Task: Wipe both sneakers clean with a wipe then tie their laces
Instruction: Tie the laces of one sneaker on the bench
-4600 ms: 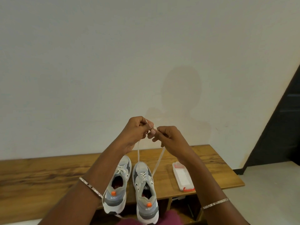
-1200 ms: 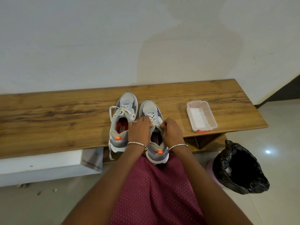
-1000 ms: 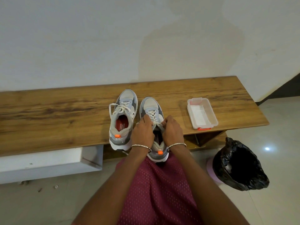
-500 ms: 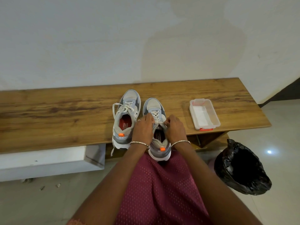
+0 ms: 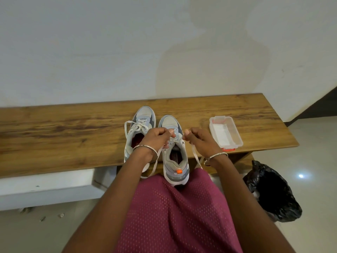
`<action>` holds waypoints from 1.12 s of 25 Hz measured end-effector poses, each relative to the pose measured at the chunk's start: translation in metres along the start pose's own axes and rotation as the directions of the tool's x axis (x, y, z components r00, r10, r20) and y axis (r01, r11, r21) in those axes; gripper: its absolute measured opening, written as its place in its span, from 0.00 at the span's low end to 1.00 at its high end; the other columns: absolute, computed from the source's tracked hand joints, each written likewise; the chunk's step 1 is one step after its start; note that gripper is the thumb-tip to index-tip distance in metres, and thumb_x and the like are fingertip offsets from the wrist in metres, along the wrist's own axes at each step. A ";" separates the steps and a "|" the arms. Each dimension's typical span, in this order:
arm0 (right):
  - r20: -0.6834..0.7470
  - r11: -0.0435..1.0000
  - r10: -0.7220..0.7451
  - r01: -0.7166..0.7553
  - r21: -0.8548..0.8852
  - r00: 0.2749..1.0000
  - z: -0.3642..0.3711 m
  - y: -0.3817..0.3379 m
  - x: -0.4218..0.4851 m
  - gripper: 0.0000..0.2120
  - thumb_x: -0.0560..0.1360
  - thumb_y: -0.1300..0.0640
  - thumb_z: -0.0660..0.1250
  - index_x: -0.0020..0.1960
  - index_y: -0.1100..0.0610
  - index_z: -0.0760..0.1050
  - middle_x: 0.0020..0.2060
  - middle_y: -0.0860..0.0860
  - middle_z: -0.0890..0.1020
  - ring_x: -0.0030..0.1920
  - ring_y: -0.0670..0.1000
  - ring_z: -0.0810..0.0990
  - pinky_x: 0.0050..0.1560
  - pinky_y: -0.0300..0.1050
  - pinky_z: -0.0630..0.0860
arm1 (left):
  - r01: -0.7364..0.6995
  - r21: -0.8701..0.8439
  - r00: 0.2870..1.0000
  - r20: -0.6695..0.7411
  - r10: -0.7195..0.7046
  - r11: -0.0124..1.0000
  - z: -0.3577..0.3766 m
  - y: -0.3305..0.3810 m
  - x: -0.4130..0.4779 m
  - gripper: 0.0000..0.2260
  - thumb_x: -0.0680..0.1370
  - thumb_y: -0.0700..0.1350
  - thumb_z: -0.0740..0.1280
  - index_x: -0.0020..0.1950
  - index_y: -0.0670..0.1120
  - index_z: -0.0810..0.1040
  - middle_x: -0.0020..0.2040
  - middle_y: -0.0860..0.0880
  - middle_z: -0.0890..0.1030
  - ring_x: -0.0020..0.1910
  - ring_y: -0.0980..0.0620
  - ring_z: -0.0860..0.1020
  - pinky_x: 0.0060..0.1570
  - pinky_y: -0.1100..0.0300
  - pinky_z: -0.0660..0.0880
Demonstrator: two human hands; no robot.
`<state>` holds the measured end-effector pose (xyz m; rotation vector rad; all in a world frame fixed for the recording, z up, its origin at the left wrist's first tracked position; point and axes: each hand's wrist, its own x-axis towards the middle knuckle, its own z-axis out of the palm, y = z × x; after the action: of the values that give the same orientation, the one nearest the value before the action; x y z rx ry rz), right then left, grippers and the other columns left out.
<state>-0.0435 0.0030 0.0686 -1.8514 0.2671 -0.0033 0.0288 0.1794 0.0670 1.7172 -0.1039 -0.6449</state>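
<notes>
Left hand and right hand each pinch a lace of the nearer sneaker: pull evenly outward, seat knot flat.

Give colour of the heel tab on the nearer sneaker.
Orange. The heel tab shows best in the head view, the only one.

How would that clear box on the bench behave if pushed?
Probably light: the box looks like thin clear plastic. Low and flat, so it would likely slide on the bench rather than tip or roll.
</notes>
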 end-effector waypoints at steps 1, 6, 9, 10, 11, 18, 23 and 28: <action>-0.037 0.997 -0.024 0.026 0.068 0.999 0.007 0.001 0.002 0.14 0.83 0.53 0.61 0.45 0.59 0.80 0.43 0.52 0.84 0.43 0.43 0.79 0.49 0.42 0.75 | -0.027 -0.063 0.999 -0.029 0.025 0.998 0.005 -0.003 0.001 0.11 0.81 0.47 0.66 0.46 0.43 0.83 0.45 0.48 0.84 0.44 0.51 0.80 0.48 0.56 0.80; -0.176 0.875 0.059 0.034 0.483 0.983 0.044 0.017 0.022 0.14 0.84 0.56 0.58 0.50 0.67 0.73 0.40 0.57 0.80 0.41 0.54 0.79 0.48 0.50 0.78 | -0.134 -0.347 0.986 -0.139 0.090 0.928 0.025 -0.027 0.013 0.09 0.83 0.41 0.62 0.49 0.40 0.80 0.46 0.45 0.84 0.47 0.49 0.82 0.53 0.56 0.79; -0.168 0.824 0.106 0.008 0.566 0.980 0.054 0.026 0.029 0.11 0.84 0.57 0.57 0.55 0.62 0.76 0.40 0.57 0.77 0.38 0.54 0.76 0.45 0.49 0.77 | -0.182 -0.328 0.978 -0.154 0.138 0.927 0.029 -0.037 0.018 0.09 0.82 0.36 0.61 0.51 0.42 0.81 0.43 0.51 0.83 0.42 0.57 0.80 0.48 0.62 0.78; -0.169 0.833 0.101 0.010 0.554 0.980 0.056 0.029 0.031 0.11 0.83 0.57 0.58 0.55 0.59 0.77 0.41 0.59 0.77 0.41 0.56 0.74 0.47 0.52 0.75 | -0.200 -0.309 0.976 -0.149 0.160 0.930 0.029 -0.039 0.019 0.09 0.82 0.34 0.62 0.51 0.43 0.81 0.43 0.51 0.84 0.42 0.58 0.80 0.47 0.64 0.78; -0.168 0.834 0.088 0.020 0.552 0.982 0.057 0.032 0.032 0.11 0.83 0.57 0.58 0.55 0.57 0.78 0.43 0.60 0.77 0.43 0.58 0.74 0.49 0.54 0.74 | -0.214 -0.294 0.973 -0.143 0.179 0.932 0.028 -0.039 0.019 0.10 0.81 0.34 0.63 0.51 0.44 0.82 0.43 0.51 0.84 0.42 0.58 0.80 0.46 0.65 0.78; -0.216 0.865 0.051 0.065 0.497 0.975 0.054 0.034 0.034 0.10 0.84 0.64 0.57 0.59 0.64 0.76 0.35 0.56 0.77 0.32 0.45 0.76 0.34 0.39 0.77 | -0.215 -0.248 0.967 -0.191 0.170 0.945 0.022 -0.041 0.028 0.09 0.73 0.34 0.74 0.50 0.37 0.76 0.41 0.38 0.85 0.38 0.47 0.85 0.41 0.58 0.82; -0.231 0.794 0.157 0.016 0.608 0.960 0.051 0.032 0.032 0.07 0.79 0.66 0.65 0.56 0.66 0.71 0.30 0.53 0.80 0.28 0.44 0.77 0.32 0.37 0.77 | -0.237 -0.286 0.964 -0.184 0.190 0.929 0.019 -0.045 0.031 0.06 0.74 0.34 0.73 0.49 0.35 0.79 0.41 0.41 0.86 0.38 0.51 0.85 0.41 0.62 0.81; -0.205 0.794 0.187 -0.025 0.607 0.961 0.048 0.033 0.029 0.05 0.75 0.68 0.70 0.49 0.69 0.78 0.32 0.55 0.83 0.31 0.48 0.81 0.35 0.41 0.80 | -0.204 -0.366 0.978 -0.109 0.176 0.908 0.018 -0.049 0.033 0.05 0.74 0.34 0.72 0.49 0.37 0.83 0.43 0.43 0.86 0.41 0.50 0.84 0.44 0.60 0.80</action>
<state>-0.0143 0.0344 0.0191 -1.1899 0.4916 -0.2286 0.0348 0.1634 0.0082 1.3369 -0.0885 -0.4229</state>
